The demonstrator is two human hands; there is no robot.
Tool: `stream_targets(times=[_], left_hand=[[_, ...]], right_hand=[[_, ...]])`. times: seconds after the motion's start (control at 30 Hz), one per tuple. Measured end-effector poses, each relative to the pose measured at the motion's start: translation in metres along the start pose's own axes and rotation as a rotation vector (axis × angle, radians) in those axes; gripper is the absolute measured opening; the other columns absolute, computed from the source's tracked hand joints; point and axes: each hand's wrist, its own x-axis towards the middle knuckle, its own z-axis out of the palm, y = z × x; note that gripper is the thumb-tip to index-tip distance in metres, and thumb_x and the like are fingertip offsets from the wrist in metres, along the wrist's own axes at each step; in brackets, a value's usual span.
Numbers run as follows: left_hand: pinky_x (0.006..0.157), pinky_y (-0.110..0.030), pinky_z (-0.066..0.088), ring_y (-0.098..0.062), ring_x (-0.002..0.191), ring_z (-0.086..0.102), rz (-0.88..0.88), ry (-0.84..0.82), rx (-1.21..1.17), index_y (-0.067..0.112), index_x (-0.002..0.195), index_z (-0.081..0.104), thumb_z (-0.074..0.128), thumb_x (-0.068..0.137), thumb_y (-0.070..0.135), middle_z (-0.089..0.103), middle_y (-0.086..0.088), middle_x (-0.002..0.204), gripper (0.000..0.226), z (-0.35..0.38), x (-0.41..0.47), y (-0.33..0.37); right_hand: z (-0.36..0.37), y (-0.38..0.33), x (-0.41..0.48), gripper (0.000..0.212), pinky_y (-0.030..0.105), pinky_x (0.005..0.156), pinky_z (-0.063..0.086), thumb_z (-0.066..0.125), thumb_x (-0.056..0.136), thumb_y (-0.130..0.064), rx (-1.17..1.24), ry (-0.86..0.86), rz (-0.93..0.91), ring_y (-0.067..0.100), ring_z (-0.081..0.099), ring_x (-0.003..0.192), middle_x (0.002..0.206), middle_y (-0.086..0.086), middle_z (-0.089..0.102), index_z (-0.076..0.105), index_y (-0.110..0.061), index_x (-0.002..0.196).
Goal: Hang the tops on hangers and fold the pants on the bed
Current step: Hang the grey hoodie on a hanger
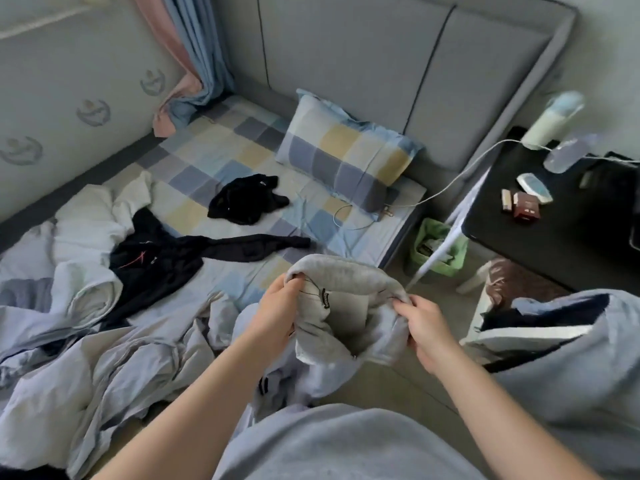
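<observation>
Head view, left hand (277, 306), right hand (425, 329) pinching grey garment (346, 280), slung between grips

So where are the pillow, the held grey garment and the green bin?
pillow (346, 150): head view, middle of its checked cover.
grey garment (346, 271): head view, its top fold.
green bin (420, 237): head view, its left wall.

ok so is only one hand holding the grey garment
No, the left hand and the right hand each grip the rim of the grey garment, one on each side.
</observation>
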Motion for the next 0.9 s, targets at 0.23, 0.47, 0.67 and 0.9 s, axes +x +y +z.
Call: stream_targets(times=[0.23, 0.47, 0.67, 0.9], left_hand=[[0.082, -0.037, 0.057, -0.021, 0.090, 0.068, 0.105, -0.172, 0.390, 0.028, 0.093, 0.065, 0.047, 0.102, 0.025, 0.070, -0.005, 0.099, 0.020, 0.105, -0.062, -0.066], [0.081, -0.038, 0.054, -0.022, 0.087, 0.069, 0.154, -0.431, 0.719, 0.019, 0.091, 0.072, 0.053, 0.098, 0.041, 0.074, -0.005, 0.086, 0.030, 0.202, -0.144, -0.153], [0.082, -0.048, 0.057, -0.023, 0.075, 0.063, 0.139, -0.666, 0.843, 0.004, 0.093, 0.072, 0.070, 0.088, 0.043, 0.066, -0.014, 0.078, 0.040, 0.286, -0.199, -0.202], [0.068, -0.039, 0.047, -0.028, 0.067, 0.052, 0.179, -0.965, 0.871, 0.000, 0.090, 0.064, 0.074, 0.079, 0.052, 0.052, -0.014, 0.069, 0.054, 0.389, -0.257, -0.231]], right_hand=[[-0.121, 0.090, -0.080, 0.016, 0.044, 0.088, 0.052, 0.061, 0.098, -0.019, 0.181, 0.243, 0.046, 0.032, 0.070, 0.095, 0.088, 0.010, 0.076, 0.074, -0.014, 0.090], [-0.237, 0.176, -0.187, 0.026, 0.055, 0.095, 0.052, 0.070, 0.073, -0.045, 0.346, 0.475, 0.084, 0.037, 0.070, 0.099, 0.096, 0.018, 0.075, 0.076, -0.021, 0.082], [-0.323, 0.222, -0.269, 0.020, 0.042, 0.078, 0.057, 0.064, 0.094, -0.031, 0.439, 0.719, 0.099, 0.029, 0.071, 0.089, 0.093, 0.016, 0.073, 0.071, -0.013, 0.091], [-0.396, 0.231, -0.344, 0.048, 0.041, 0.070, 0.050, 0.066, 0.079, -0.039, 0.529, 1.011, 0.030, 0.028, 0.060, 0.077, 0.082, 0.013, 0.058, 0.059, 0.005, 0.097]])
